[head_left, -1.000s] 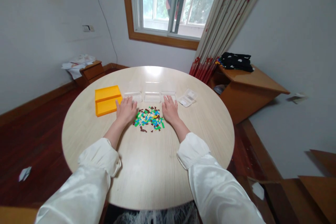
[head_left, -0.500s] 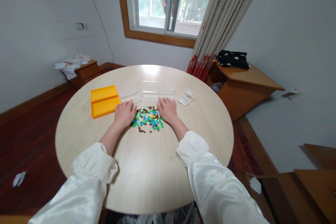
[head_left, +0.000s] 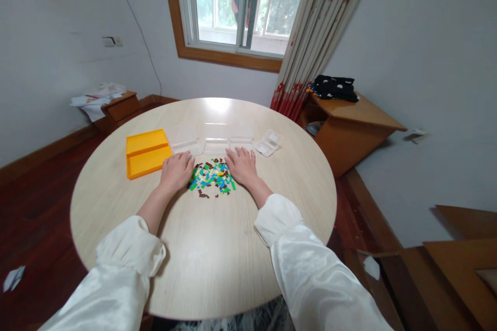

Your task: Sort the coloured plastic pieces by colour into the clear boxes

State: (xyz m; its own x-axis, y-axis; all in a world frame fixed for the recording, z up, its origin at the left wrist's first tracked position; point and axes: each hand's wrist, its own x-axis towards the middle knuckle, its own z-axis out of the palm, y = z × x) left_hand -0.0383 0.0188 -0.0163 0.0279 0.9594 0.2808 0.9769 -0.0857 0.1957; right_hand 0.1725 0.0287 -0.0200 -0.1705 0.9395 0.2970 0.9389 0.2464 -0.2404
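A loose pile of small building bricks (head_left: 212, 178) in green, blue, brown, yellow and pale colours lies on the round table (head_left: 209, 248). My left hand (head_left: 176, 170) rests palm down at the pile's left edge, fingers extended and holding nothing. On the opposite side my right hand (head_left: 243, 167) lies flat with its fingers spread, just beside the bricks. Behind the pile stand clear plastic boxes: a left one (head_left: 188, 148) beyond my left fingers, a middle one (head_left: 216, 146), and one on the right (head_left: 241, 143) partly behind my right fingertips.
A yellow two-part tray (head_left: 146, 164) sits left of my left hand. To the right is a small clear compartment box (head_left: 268, 143). Beyond the table are a wooden cabinet (head_left: 341, 132) with dark cloth (head_left: 334, 88) on top, a curtain (head_left: 310, 36) and a window (head_left: 233, 5).
The whole view has shifted a little, so the table and hands appear slightly farther left. Both hands stay in place beside the bricks.
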